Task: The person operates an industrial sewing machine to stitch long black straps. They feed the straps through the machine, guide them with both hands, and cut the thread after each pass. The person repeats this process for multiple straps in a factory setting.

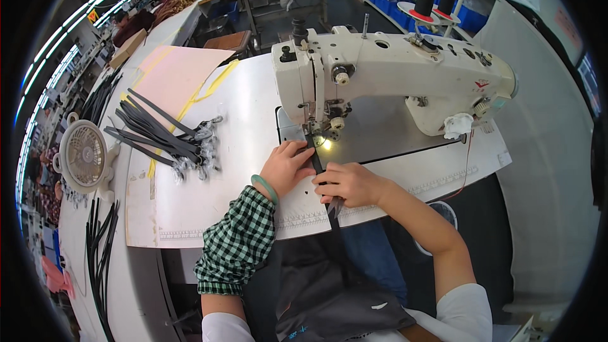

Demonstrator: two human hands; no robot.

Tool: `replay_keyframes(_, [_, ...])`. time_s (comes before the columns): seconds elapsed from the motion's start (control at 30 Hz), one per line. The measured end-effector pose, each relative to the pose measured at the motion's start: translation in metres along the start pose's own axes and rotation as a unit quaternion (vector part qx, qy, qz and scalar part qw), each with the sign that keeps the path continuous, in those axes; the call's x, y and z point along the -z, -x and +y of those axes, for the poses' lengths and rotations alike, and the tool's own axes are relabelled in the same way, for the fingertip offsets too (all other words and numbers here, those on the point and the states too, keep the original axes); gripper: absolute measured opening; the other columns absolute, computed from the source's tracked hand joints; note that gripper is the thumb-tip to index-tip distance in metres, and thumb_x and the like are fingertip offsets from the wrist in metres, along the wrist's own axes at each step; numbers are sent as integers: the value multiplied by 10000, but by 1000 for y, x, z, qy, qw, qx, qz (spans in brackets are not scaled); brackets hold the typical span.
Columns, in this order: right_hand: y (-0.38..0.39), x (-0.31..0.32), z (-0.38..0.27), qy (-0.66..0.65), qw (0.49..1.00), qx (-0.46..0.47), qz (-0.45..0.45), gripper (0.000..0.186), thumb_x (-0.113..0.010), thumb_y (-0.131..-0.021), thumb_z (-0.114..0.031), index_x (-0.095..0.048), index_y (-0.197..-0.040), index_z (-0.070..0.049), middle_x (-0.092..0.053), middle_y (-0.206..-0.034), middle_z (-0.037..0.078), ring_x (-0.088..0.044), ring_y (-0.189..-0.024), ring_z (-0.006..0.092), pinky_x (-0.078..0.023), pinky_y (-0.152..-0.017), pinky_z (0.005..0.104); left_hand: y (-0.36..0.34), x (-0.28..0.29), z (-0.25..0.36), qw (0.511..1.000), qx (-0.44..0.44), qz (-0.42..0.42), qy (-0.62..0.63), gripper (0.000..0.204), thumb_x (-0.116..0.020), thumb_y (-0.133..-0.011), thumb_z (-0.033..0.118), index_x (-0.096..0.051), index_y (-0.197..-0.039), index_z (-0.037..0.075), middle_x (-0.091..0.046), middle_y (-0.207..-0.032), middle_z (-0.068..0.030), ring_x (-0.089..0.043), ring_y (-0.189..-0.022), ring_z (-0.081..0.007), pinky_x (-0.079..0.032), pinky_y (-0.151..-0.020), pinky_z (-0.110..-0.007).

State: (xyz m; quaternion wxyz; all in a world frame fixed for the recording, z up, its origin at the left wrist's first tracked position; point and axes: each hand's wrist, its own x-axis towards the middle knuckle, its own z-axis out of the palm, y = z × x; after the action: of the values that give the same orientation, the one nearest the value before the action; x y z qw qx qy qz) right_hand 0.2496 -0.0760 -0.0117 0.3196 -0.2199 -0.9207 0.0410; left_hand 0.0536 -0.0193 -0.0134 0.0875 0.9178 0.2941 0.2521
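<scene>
Desk [247,120] in white, its near edge printed with a ruler scale [304,220], is topped by a white sewing machine [386,66], whose needle end [308,88] is turned to the left. Dark gray fabric [332,291] is draped over the seated person's lap below. To the left, the desk is partly covered by a pink sheet [183,73] edged with yellow tape [218,81]. The left arm is covered by a green-and-black checked sleeve [237,240]. A bundle of black straps [158,130], wrapped at one end in clear plastic [206,149], is laid just in front of the sheet; a beige fan [85,155] is placed farther left, with loose black strips [98,259] set out near it.

Close to the needle end, the left grip [291,164] is lowered, its fingertips set on a narrow black strip [317,161]; whether the strip is pinched or merely pressed there cannot be told. The right grip [347,185] is curled closed beside the strip, with what look like small snips [335,204] grasped beneath the fingers. The black strip is led from under the needle end, past both grips and over the desk's near edge. Behind the machine, two black thread spools [423,4] are mounted. A pale green bangle [266,188] is worn on the left wrist.
</scene>
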Motion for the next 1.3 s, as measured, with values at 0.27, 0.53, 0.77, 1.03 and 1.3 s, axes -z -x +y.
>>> replay_keyframes(0.27, [0,-1,0,-1,1000,-7,-1,132,-650,-704,-212,-564,-733,-116,-548,-833,-48,-500,-718,133,-446,-510,268,1,-1,-1,1000,-3,5,0,440,-674,-678,209,-559,-1071,46,-508,-1071,-107,-484,-966,-274,-407,-839,-360])
replay_keyframes(0.53, [1,-3,2,3,1000,-1,9,115,-651,-670,-152,-565,-731,-106,-552,-839,-43,-505,-720,135,-449,-516,268,0,-1,0,1000,-2,8,1,434,-674,-681,203,-561,-1070,47,-510,-1067,-104,-490,-954,-272,-412,-829,-353])
replay_keyframes(0.77, [-1,-1,0,3,1000,-5,9,117,-653,-653,-134,-568,-729,-112,-556,-834,-41,-509,-721,138,-451,-523,268,1,-2,1,1000,-2,14,0,426,-670,-686,197,-561,-1070,48,-509,-1070,-103,-488,-956,-271,-411,-828,-351])
replay_keyframes(1.03, [-1,-2,0,-5,1000,-11,8,128,-659,-640,-120,-560,-720,-108,-555,-830,-36,-505,-711,144,-452,-524,271,1,-2,0,1000,1,4,1,417,-655,-698,214,-555,-1072,59,-502,-1082,-103,-466,-1008,-266,-399,-830,-361])
replay_keyframes(1.3, [-1,-1,0,-8,1000,-10,4,131,-658,-640,-109,-555,-721,-102,-555,-837,-25,-504,-704,149,-453,-523,274,1,-2,0,1000,-7,9,4,420,-653,-702,195,-549,-1082,50,-499,-1080,-113,-473,-968,-281,-398,-833,-356])
